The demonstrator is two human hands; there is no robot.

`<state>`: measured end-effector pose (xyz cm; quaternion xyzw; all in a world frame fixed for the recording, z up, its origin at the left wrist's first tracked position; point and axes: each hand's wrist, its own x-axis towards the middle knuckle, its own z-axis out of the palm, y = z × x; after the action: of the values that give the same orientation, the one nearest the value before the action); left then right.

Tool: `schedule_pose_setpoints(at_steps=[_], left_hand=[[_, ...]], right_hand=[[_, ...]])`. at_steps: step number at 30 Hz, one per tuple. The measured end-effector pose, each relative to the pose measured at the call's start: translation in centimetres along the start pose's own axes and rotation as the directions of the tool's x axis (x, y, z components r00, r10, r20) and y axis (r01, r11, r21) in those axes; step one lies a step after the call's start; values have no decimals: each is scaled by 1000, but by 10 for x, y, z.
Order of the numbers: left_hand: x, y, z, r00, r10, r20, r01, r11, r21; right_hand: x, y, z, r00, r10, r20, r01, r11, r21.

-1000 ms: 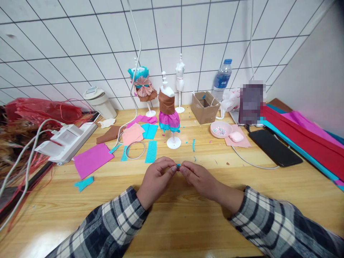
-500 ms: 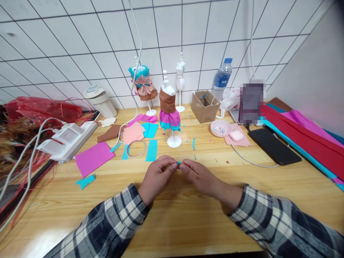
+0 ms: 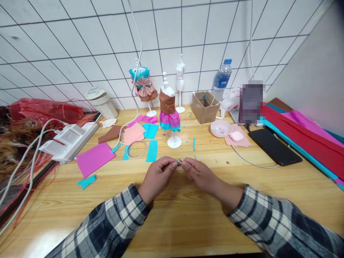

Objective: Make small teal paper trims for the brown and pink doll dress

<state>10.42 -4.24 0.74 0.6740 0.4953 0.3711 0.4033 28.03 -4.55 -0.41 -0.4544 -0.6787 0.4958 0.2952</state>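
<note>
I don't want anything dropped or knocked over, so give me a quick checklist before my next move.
1. Left hand pinching the small turquoise scrap: ok.
2. Thin piece at the right hand identified: cannot tell, too small.
3. Mini mannequin in the magenta skirt upright on its base: ok.
4. Pink bowl upright, with small pieces inside: ok.
5. Loose cuttings cleared beyond the hands: not ok, a narrow turquoise strip lies there.

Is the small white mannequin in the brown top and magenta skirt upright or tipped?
Upright: the brown-topped mannequin stands on its round white base, flat on the wooden table.
</note>
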Motion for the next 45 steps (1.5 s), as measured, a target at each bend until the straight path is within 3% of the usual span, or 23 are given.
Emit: schedule_pose_setpoints(at_steps=[3, 7, 14, 16, 18, 22, 26, 31, 38, 42, 45], left_hand=[[0, 0, 0, 997, -79, -8, 79, 996, -52], [1, -1, -1, 994, -104, -17, 103, 991, -83], [0, -1, 0, 995, -96, -4, 93, 975, -203], [-2, -1, 1, 995, -95, -1, 93, 972, -218], [-3, -1, 1, 997, -80, -12, 77, 983, -167], [-6, 0, 1, 1000, 8, -15, -8, 1000, -13], [-7, -1, 0, 996, 92, -1, -92, 993, 72], [-6, -4, -1, 994, 109, 27, -112, 980, 162], [-6, -4, 0, 995, 97, 26, -98, 993, 71], [-6, -3, 2, 999, 36, -20, -37, 998, -57], [-4, -2, 4, 996, -83, 16, 84, 993, -77]], right_hand=[[1, 1, -11, 994, -35, -108, 14, 981, -194], [3, 1, -30, 988, -56, -146, -36, 826, -562], [1, 5, -36, 979, -153, -137, -11, 626, -780], [0, 3, -35, 951, -261, -164, 44, 641, -766], [-1, 0, -34, 922, -348, -170, 142, 713, -687], [-2, -7, -31, 924, -367, -103, 287, 847, -447], [-1, -6, -28, 943, -319, -95, 263, 890, -373], [1, -2, -26, 951, -306, -33, 272, 886, -374], [2, 0, -25, 968, -249, -29, 219, 896, -385], [3, -1, -24, 987, -157, -43, 132, 927, -351], [3, -1, -21, 992, -47, -116, 26, 983, -184]])
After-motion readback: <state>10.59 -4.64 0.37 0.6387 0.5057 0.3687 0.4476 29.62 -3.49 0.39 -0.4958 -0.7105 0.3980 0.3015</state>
